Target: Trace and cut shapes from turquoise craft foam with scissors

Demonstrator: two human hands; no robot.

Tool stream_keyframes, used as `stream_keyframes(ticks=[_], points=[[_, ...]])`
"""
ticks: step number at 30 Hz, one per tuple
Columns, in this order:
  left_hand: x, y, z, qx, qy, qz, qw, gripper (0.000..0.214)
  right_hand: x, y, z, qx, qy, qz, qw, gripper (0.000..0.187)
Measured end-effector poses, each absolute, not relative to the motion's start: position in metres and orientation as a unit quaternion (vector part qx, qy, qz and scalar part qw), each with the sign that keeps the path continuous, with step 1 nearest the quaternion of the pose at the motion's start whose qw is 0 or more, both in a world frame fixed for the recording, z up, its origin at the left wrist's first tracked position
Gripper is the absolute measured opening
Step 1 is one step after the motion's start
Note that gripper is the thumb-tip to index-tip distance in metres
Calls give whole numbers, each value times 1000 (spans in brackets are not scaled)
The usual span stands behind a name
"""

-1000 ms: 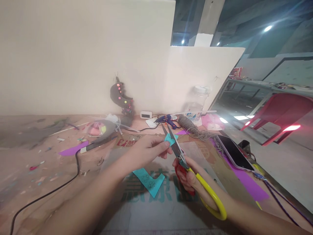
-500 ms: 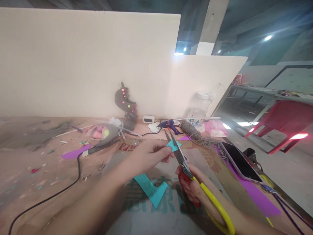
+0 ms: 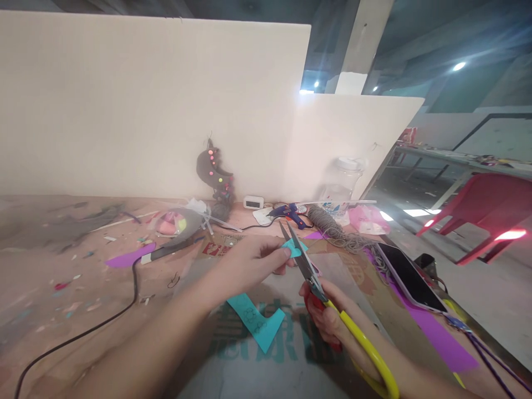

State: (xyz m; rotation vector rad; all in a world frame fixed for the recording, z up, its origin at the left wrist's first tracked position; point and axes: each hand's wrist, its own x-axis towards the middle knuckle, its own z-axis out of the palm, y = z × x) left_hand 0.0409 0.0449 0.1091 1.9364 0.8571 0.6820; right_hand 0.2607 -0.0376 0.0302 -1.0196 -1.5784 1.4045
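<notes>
Between the thumb and fingers of my left hand (image 3: 266, 257) is a small piece of turquoise paper (image 3: 294, 247). My right hand (image 3: 328, 318) grips a pair of scissors (image 3: 307, 269) with one yellow and one red handle. Their blades are parted a little and lie across the small paper, pointing up and away. Below the hands, a larger turquoise paper piece (image 3: 260, 327) with small pencilled shapes lies on a plastic bag (image 3: 199, 354) with green printed characters.
Behind the hands are a blue glue gun (image 3: 291, 213), a roll of grey yarn (image 3: 324, 221) and a clear jar (image 3: 343, 185). A phone (image 3: 409, 277) lies at right over purple paper (image 3: 449, 343). A black cable (image 3: 100, 325) crosses the left side among paper scraps.
Both hands, the scissors and the small paper stay almost in place. The scissor blades look nearly the same, and the background has shifted slightly with the camera.
</notes>
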Motion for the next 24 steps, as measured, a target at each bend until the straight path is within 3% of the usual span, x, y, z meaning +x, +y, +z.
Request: stream_keyframes(ticks=[24], points=[[36,44,118,790,370,267,411,27,258,-37,32,-419,-612,549,385,67]])
